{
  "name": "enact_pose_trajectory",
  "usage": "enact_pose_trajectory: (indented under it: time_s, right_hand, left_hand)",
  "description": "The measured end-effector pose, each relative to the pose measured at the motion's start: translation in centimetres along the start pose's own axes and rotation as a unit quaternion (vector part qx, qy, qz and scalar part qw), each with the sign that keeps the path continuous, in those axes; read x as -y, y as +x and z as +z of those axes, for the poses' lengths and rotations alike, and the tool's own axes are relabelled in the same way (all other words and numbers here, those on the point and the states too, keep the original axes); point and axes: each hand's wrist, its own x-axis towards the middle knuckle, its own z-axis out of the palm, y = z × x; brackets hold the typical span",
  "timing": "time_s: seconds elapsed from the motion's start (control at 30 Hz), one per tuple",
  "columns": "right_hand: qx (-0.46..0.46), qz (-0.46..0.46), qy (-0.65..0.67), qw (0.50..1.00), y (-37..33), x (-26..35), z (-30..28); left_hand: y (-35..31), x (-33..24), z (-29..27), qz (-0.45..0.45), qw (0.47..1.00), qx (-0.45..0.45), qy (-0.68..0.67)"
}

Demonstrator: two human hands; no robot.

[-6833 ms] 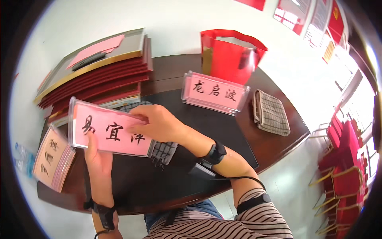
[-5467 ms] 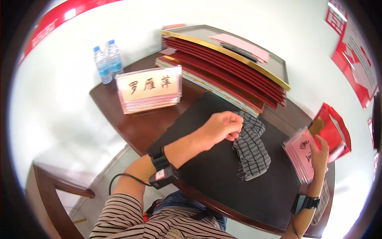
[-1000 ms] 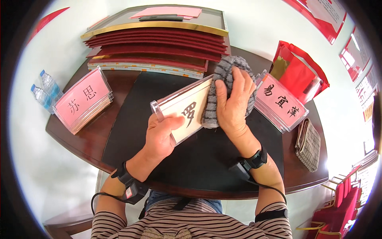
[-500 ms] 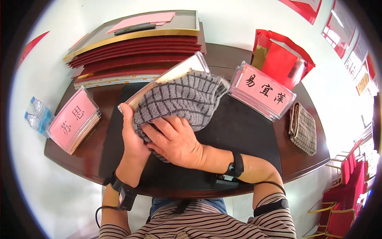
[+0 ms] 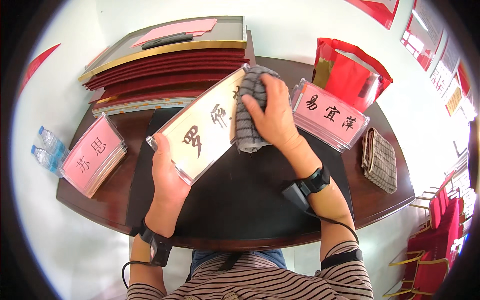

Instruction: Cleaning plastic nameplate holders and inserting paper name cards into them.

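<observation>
My left hand (image 5: 167,167) grips the near left end of a clear acrylic name plate (image 5: 200,135) with a cream card inside, tilted above the dark desk pad. Its thumb lies over the front; the other fingers are hidden behind. My right hand (image 5: 274,112) presses a grey checked cloth (image 5: 248,112) around the plate's far right end, thumb and fingers bent over the fabric. The cloth covers part of the black handwriting on the card.
Stacked pink name plates stand at the left (image 5: 94,155) and right (image 5: 330,117). Behind are piled red folders (image 5: 165,72) under a tray (image 5: 225,30). A red gift bag (image 5: 350,75), a folded checked cloth (image 5: 380,160) and two water bottles (image 5: 52,145) sit around the desk edges.
My right hand has slid the cloth from the plate's near left part up to its far right end. The card's writing is now uncovered. My left hand keeps its hold.
</observation>
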Motion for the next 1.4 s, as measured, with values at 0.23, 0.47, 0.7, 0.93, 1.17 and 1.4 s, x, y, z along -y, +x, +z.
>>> enact_pose_trajectory:
  time_s: [0.23, 0.47, 0.7, 0.93, 1.17, 1.4]
  right_hand:
    - [0.049, 0.340, 0.388, 0.855, 1.1, -0.8, -1.5]
    - [0.017, 0.350, 0.450, 0.821, 1.6, -0.4, -2.6]
    - [-0.084, 0.311, 0.304, 0.896, 2.1, -2.1, -4.5]
    - [0.000, 0.273, 0.231, 0.934, 1.9, 1.0, -4.0]
    - [0.025, 0.292, 0.331, 0.897, 1.5, 2.7, -3.4]
    - [-0.131, 0.411, 0.428, 0.794, 2.7, -2.1, -4.4]
  left_hand:
    - [0.0, -0.8, -0.7, 0.010, 1.000, 0.000, -0.020]
    - [0.7, -0.9, -0.9, -0.003, 1.000, -0.007, -0.020]
    - [2.0, 0.3, -2.8, 0.026, 0.894, -0.217, 0.391]
    - [0.6, -0.6, -0.1, 0.120, 0.614, -0.001, 0.780]
    - [0.0, -0.2, 0.5, 0.075, 0.609, 0.067, 0.787]
    - [-0.1, -1.3, -0.4, 0.184, 0.634, 0.068, 0.748]
